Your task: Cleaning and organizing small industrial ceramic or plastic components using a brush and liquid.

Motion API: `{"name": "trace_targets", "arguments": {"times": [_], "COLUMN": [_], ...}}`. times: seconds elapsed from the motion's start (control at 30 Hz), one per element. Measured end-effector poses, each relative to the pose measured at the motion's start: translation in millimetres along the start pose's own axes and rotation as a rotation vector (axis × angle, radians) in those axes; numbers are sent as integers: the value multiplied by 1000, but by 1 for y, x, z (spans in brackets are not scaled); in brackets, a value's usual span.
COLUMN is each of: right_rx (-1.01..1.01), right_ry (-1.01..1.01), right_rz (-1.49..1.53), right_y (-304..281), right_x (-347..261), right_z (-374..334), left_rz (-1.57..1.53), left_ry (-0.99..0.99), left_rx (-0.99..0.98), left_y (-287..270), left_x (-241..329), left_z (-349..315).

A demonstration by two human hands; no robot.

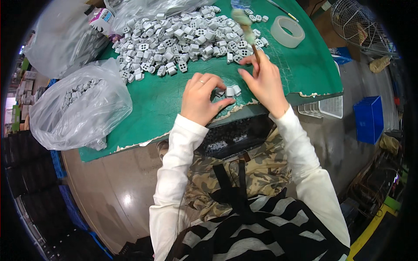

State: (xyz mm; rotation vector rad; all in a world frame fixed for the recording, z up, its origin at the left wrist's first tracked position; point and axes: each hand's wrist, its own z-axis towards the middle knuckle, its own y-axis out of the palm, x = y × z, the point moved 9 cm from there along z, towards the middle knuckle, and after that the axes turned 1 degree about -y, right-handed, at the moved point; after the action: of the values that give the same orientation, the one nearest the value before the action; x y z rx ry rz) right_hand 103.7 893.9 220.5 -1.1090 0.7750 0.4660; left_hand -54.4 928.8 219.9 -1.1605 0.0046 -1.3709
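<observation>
My left hand (202,96), a ring on one finger, rests on the green tabletop (152,100) near its front edge. Its fingers are curved, with thumb and fingertips apart around a few small light-grey plastic parts (232,91). Opposite it, my right hand (266,82) holds a thin brown-handled brush (249,34) with a fluffy pale-green head pointing up and away. The right thumb and forefinger stick out toward the same few parts. Beyond both hands spreads a large heap of similar grey parts (174,41), several showing square openings.
A clear plastic bag (82,104) of grey parts sits at the left, with more bags behind. Right of the heap lies a tape roll (287,31). Below the torn table edge, a black bin (235,137) of parts is at my lap. A blue bin (368,119) stands right.
</observation>
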Motion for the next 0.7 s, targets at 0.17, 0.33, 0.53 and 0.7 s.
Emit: {"name": "trace_targets", "arguments": {"times": [0.17, 0.33, 0.53, 0.7], "right_rx": [127, 18, -53, -275], "right_ry": [-252, -233, -258, -251], "right_rz": [-169, -178, -82, -171], "right_y": [15, 24, -12, -14], "right_x": [-7, -8, -24, -21], "right_z": [25, 30, 3, -15], "left_rz": [10, -236, -134, -142], "left_ry": [-68, -188, -151, -236], "left_rx": [-64, -140, -161, -81], "left_y": [11, 10, -2, 13], "left_x": [-3, -11, -6, -5], "left_z": [0, -5, -11, -12]}}
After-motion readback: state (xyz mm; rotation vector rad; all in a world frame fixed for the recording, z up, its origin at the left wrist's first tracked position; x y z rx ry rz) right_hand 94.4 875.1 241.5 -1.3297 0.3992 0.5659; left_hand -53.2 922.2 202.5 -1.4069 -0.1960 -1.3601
